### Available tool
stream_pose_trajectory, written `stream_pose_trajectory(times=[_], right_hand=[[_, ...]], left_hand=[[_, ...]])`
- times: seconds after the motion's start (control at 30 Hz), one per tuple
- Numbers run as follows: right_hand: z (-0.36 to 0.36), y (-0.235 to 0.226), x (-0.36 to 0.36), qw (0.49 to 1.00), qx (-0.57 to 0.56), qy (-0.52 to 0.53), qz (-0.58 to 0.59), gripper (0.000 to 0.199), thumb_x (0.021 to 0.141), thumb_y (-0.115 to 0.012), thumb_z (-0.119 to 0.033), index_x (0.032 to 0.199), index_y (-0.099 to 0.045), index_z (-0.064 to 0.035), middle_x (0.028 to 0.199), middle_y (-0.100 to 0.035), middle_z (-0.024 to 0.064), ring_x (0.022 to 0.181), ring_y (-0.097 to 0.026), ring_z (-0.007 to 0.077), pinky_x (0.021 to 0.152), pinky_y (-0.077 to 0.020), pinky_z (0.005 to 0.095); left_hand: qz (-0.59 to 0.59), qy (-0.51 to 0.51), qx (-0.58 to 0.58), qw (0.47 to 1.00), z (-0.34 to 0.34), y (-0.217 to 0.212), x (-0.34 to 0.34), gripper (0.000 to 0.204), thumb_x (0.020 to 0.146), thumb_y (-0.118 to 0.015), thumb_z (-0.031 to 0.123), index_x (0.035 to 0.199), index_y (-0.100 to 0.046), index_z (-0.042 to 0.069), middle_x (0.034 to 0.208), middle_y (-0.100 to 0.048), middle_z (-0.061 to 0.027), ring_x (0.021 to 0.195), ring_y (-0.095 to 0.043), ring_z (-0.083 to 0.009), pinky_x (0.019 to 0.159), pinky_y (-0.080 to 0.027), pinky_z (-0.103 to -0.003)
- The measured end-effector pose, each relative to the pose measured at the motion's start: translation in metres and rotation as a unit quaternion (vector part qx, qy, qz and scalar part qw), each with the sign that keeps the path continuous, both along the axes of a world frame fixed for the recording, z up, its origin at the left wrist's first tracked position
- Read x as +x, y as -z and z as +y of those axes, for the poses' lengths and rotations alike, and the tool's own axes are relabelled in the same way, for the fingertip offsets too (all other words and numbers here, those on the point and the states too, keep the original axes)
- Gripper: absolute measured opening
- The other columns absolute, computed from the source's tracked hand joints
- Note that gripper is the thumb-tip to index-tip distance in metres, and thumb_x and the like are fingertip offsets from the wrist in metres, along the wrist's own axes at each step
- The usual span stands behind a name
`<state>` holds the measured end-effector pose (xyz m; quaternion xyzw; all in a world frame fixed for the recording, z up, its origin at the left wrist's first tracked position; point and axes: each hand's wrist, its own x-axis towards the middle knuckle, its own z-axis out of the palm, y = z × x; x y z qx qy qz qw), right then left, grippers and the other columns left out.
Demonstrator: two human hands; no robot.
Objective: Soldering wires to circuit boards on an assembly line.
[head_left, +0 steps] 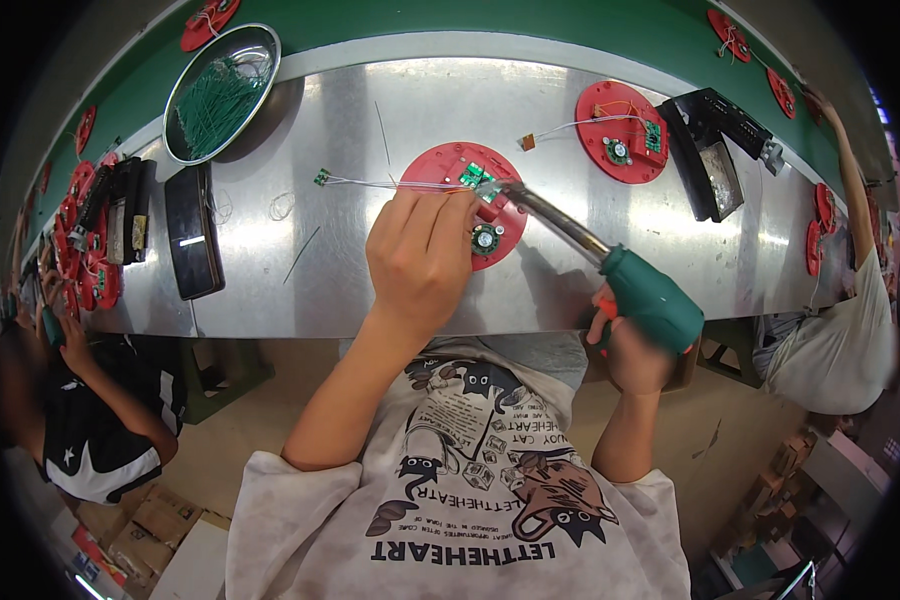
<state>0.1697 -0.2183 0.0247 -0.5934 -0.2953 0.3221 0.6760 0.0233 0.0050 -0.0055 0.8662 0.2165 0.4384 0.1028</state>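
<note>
Steel bench top (370,290) runs under everything. At its centre, the left hand (420,255) rests half-curled on one red disc (467,203), fingertips pinching thin white wires (370,183) (their number is unclear). From four o'clock, the right hand (632,350) is clamped around one green-handled soldering iron (610,268), tip on the disc's green board. A second red disc (622,131) lies at two o'clock.

steel bench (350,290) | red discs (623,132), bowl of green wires (220,92), black phone (192,245)

On the table (370,290), a bowl (222,92) lies far left of two discs (465,200), a phone (192,245) before it.
</note>
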Motion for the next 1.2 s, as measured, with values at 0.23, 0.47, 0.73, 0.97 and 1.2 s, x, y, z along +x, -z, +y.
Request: stream_pose_trajectory(times=[0.23,0.47,0.73,0.97,1.2], right_hand=[[-0.012,-0.019,0.023,0.972,0.013,0.143,-0.188,0.054,0.094,-0.065,-0.029,0.129,-0.056,0.0114,0.108,-0.065,0.0229,0.056,-0.063,0.0193,0.051,-0.0496,0.0300],[-0.061,-0.097,0.082,0.903,0.266,0.292,-0.169,0.035,0.096,-0.057,-0.020,0.122,-0.053,0.0026,0.105,-0.058,0.0115,0.072,-0.057,0.0156,0.068,-0.0482,0.0324],[-0.079,-0.144,0.115,0.717,0.484,0.501,-0.020,0.029,0.095,-0.057,-0.023,0.110,-0.052,0.0013,0.088,-0.055,0.0055,0.078,-0.058,0.0146,0.073,-0.0469,0.0302],[-0.052,-0.101,0.088,0.842,0.444,0.304,-0.035,0.035,0.096,-0.057,-0.029,0.113,-0.053,0.0017,0.100,-0.059,0.0103,0.068,-0.051,0.0139,0.064,-0.0428,0.0276],[-0.013,-0.033,0.071,0.900,0.338,0.271,-0.035,0.034,0.105,-0.048,-0.027,0.126,-0.050,-0.0019,0.117,-0.058,0.0118,0.064,-0.046,0.0115,0.058,-0.0433,0.0286]], left_hand=[[0.017,-0.004,-0.038,0.999,-0.005,-0.011,-0.003,0.009,0.086,-0.075,-0.001,0.094,-0.073,-0.001,0.087,-0.072,-0.0122,0.076,-0.065,-0.0297,0.067,-0.053,-0.039],[0.017,0.000,-0.043,0.999,-0.004,-0.012,-0.001,0.007,0.087,-0.074,0.001,0.094,-0.073,-0.001,0.087,-0.072,-0.0118,0.076,-0.065,-0.0296,0.068,-0.053,-0.039],[0.022,-0.003,-0.004,1.000,-0.004,-0.009,-0.003,0.013,0.080,-0.074,0.004,0.093,-0.072,0.000,0.083,-0.068,-0.0080,0.079,-0.064,-0.0255,0.063,-0.052,-0.037],[0.032,-0.010,-0.021,0.999,-0.007,-0.007,-0.001,0.009,0.084,-0.074,0.001,0.093,-0.073,0.000,0.088,-0.071,-0.0106,0.078,-0.064,-0.0290,0.069,-0.051,-0.039],[0.137,-0.127,0.007,0.982,-0.010,-0.052,-0.005,0.054,0.073,-0.082,0.036,0.114,-0.070,0.005,0.108,-0.069,-0.0119,0.110,-0.057,-0.0345,0.096,-0.039,-0.051]])
